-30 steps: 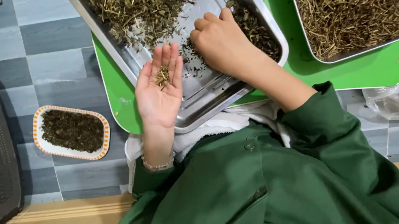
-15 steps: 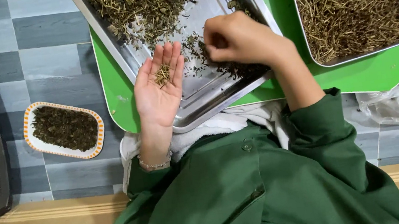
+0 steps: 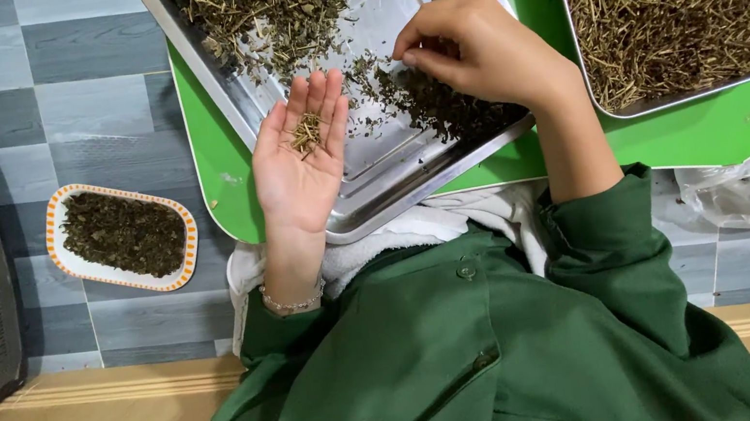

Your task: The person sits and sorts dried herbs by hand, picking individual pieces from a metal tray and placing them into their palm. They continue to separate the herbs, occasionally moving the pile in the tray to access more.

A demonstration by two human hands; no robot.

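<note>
Right hand shifted left, pinching herbs.

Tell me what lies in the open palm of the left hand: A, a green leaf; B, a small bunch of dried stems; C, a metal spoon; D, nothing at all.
B: the left hand is held palm up over the edge of the metal tray, with a small bunch of dried stems resting in the palm.
</note>
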